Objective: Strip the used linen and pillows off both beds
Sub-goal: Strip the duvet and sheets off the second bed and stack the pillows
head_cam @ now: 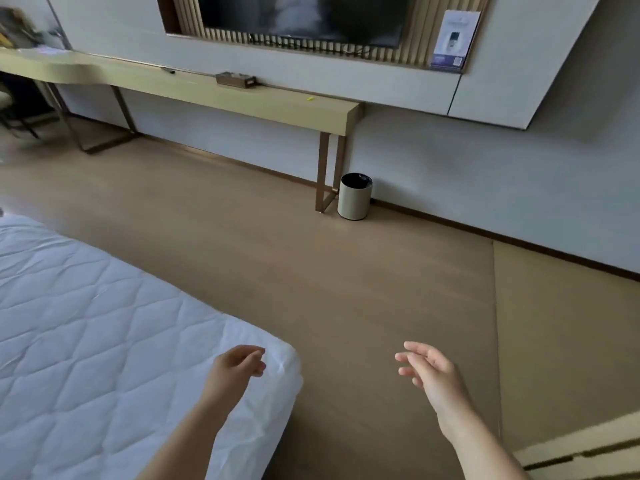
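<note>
1 bed (pixel 86 323) with a quilted white cover is showing. 2 bare hands are showing: 1 left hand (pixel 239 367) and 1 right hand (pixel 427 372). 1 round waste bin (pixel 354 199) is standing by 1 long console desk (pixel 242 98), which is carrying 1 wooden box (pixel 235 80) and 1 small yellow scrap (pixel 310 98). 1 television (pixel 301 19) and 1 printed leaflet (pixel 455 38) are showing above.

I see my left hand (pixel 235 367) over the near right corner of the bed (pixel 86 323), its fingers (pixel 254 367) loosely curled and holding nothing. My right hand (pixel 427 370) hangs above the floor (pixel 346 289) to the right, spread wide. Far across the room, a round bin (pixel 354 199) stands just beside the leg of a long desk (pixel 207 95) under a wall screen (pixel 301 19).
</note>
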Demonstrator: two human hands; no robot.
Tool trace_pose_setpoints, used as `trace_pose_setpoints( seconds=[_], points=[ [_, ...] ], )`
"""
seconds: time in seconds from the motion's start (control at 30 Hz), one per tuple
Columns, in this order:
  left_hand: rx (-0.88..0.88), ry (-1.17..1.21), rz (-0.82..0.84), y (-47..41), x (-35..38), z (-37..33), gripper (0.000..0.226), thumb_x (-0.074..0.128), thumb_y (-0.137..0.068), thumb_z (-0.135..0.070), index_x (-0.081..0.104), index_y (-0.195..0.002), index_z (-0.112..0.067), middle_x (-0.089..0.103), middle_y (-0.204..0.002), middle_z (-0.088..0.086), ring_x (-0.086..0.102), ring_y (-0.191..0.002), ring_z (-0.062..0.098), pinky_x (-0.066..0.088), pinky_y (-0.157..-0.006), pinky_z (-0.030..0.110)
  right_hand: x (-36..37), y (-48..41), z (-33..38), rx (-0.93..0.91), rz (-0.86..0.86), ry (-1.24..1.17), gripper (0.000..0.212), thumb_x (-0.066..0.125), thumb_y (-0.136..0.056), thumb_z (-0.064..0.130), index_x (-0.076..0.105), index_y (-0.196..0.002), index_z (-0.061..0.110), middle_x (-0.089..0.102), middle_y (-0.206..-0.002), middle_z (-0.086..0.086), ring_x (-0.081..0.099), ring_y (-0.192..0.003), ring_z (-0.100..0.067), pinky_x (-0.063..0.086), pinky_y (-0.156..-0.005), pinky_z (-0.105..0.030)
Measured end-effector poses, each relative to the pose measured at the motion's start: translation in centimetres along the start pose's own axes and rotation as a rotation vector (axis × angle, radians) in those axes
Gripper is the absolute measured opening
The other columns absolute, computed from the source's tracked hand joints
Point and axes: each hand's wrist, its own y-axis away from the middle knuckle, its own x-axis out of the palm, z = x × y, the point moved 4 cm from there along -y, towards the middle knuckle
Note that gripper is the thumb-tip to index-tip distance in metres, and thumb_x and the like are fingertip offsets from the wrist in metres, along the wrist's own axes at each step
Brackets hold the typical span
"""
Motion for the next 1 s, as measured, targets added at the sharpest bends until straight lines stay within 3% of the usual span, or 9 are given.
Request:
trace_pose_setpoints(
  seconds=[0.27, 0.43, 0.6, 0.8, 1.0],
  points=[
    [-0.105, 0.126, -0.214, -12.6, 1.9, -2.4, 0.023, 0.048, -0.092, -0.005, 0.061, -0.078, -0.016, 0.061, -0.071, 0.006, 0.057, -0.070, 0.019, 0.042, -0.067, 0.025, 4.1, -19.0, 7.8, -0.035, 0.134, 0.040, 0.023, 0.044, -0.094, 0.003, 0.055, -0.082, 0.020, 0.062, -0.080, 0.001, 0.054, -0.067, -0.013, 0.039, -0.061, -0.021],
    [-0.124, 0.251, -0.319, -25.0, 2.4, -7.1, 0.023, 0.050, -0.091, -0.001, 0.062, -0.074, -0.011, 0.059, -0.067, 0.008, 0.055, -0.065, 0.021, 0.041, -0.064, 0.027, 8.6, -30.9, 12.7, -0.038, 0.192, 0.086, 0.019, 0.043, -0.094, 0.002, 0.055, -0.091, 0.016, 0.062, -0.081, -0.001, 0.057, -0.071, -0.014, 0.045, -0.060, -0.010],
    [-0.071, 0.260, -0.355, -36.7, 1.2, -14.3, 0.029, 0.049, -0.091, 0.000, 0.061, -0.071, -0.018, 0.060, -0.066, 0.005, 0.056, -0.064, 0.019, 0.042, -0.065, 0.026, 13.2, -41.3, 17.8, -0.028, 0.221, 0.117, 0.022, 0.043, -0.093, -0.001, 0.055, -0.086, 0.016, 0.062, -0.079, -0.003, 0.056, -0.071, -0.015, 0.043, -0.068, -0.020],
    [-0.059, 0.293, -0.449, -48.6, -2.7, -18.8, 0.029, 0.049, -0.091, -0.002, 0.060, -0.071, -0.021, 0.061, -0.052, -0.008, 0.058, -0.059, 0.011, 0.042, -0.065, 0.023, 22.6, -52.5, 21.6, 0.016, 0.319, 0.177, 0.025, 0.042, -0.093, -0.002, 0.055, -0.081, 0.016, 0.061, -0.077, -0.005, 0.054, -0.068, -0.015, 0.046, -0.054, -0.013],
    [-0.137, 0.381, -0.691, -57.5, -8.5, -19.5, 0.029, 0.048, -0.091, -0.002, 0.060, -0.072, -0.020, 0.061, -0.064, 0.001, 0.058, -0.059, 0.011, 0.041, -0.064, 0.023, 36.5, -64.2, 26.8, -0.031, 0.518, 0.275, 0.024, 0.041, -0.094, -0.001, 0.055, -0.082, 0.015, 0.060, -0.079, -0.004, 0.053, -0.070, -0.015, 0.043, -0.063, -0.022]
  ],
)
